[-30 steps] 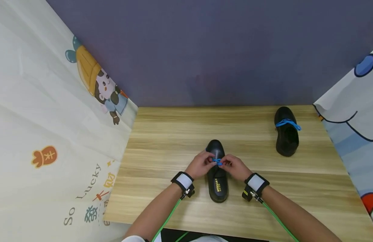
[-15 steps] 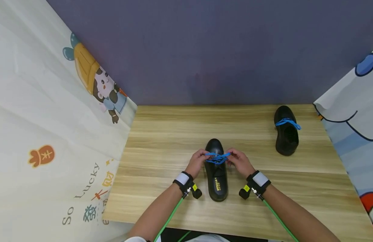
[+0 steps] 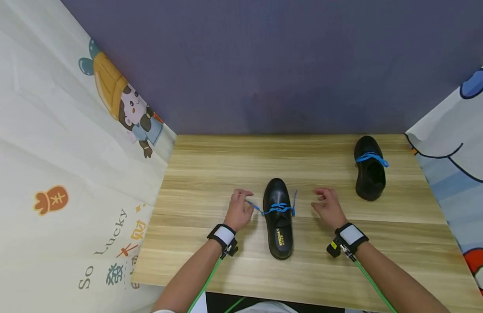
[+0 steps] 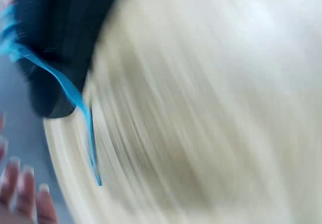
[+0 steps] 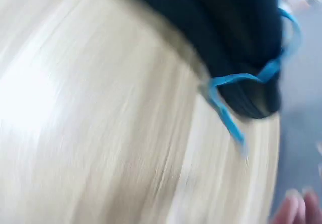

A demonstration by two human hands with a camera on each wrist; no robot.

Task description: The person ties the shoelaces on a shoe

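Note:
A black shoe [image 3: 278,237] lies on the wooden table between the two hands, toe pointing away from me. Its blue shoelace [image 3: 280,207] crosses the top, with one loose end out to each side. Left of the shoe is my left hand [image 3: 239,211], fingers loosely bent close to the left lace end. In the left wrist view that lace end [image 4: 90,138] hangs free, apart from the fingertips [image 4: 44,201]. My right hand [image 3: 328,208] is off to the right, fingers relaxed around nothing. The right wrist view, blurred, shows the other lace end [image 5: 231,126] loose beside the shoe.
A second black shoe [image 3: 370,184] with a tied-looking blue lace [image 3: 370,157] stands at the back right of the wooden table [image 3: 210,165]. A grey-purple wall [image 3: 265,65] rises behind. Printed cloths hang at left [image 3: 81,143] and right [image 3: 457,169]. Green cables run from both wrists.
Both hands have moved apart, away from the shoe. The lace loops that they held half a second ago are pulled out, and the lace ends now lie loose at the sides.

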